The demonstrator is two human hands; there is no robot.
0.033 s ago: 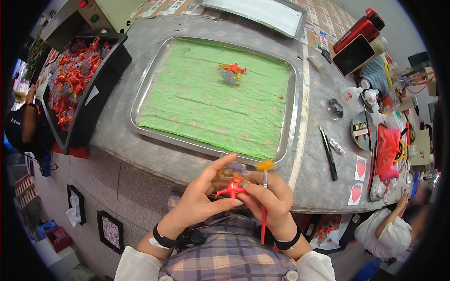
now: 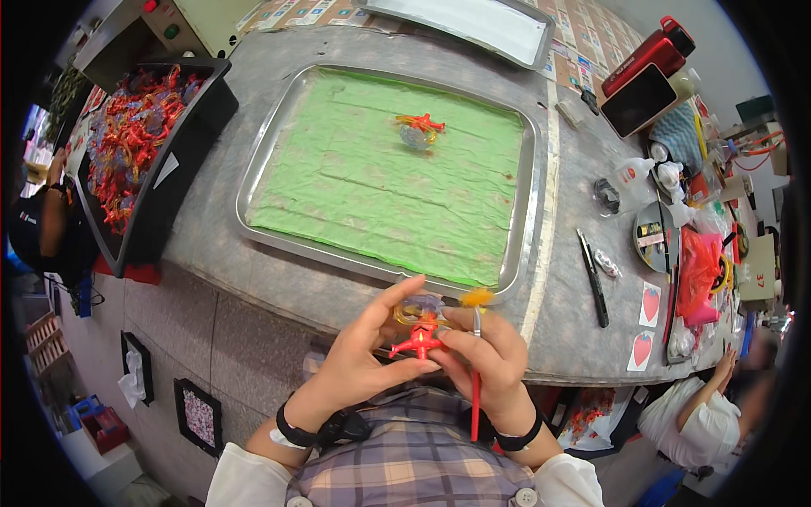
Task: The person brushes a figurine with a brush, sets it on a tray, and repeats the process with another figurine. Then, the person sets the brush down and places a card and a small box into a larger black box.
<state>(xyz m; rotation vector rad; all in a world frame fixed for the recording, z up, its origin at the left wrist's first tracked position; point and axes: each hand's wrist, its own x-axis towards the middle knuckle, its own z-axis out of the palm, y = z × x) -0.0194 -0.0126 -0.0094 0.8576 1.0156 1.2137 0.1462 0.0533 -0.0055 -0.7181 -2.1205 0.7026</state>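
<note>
A soft plaid apron [image 2: 405, 460] with 2 pale buttons [image 2: 525, 497] lies nearest, and dark bands [image 2: 290, 433] ring both wrists. Just beyond, near the front edge of the grey table [image 2: 566, 194], a glossy red figure [image 2: 419, 340] with stubby, outspread limbs and a translucent purplish part at its top sits between the 2 hands. The left hand [image 2: 361, 355] turns inward and grasps it from the side, index finger stretched up and away, thumb laid along its lower end; the right hand [image 2: 494, 351] is curled, pinching the figure's other side while also gripping a slim brush [image 2: 476, 397] nearly vertical, red handle down, frayed yellow bristles up. Farther off, a round-cornered metal tray [image 2: 527, 203] lined with wrinkled green cloth [image 2: 380, 203] bears 1 similar red-and-translucent piece [image 2: 427, 124]. To its left stands a black bin [image 2: 194, 135] heaped with tangled glossy pieces [image 2: 135, 139]; the farthest tray [image 2: 473, 25] has a smooth white bottom.
</note>
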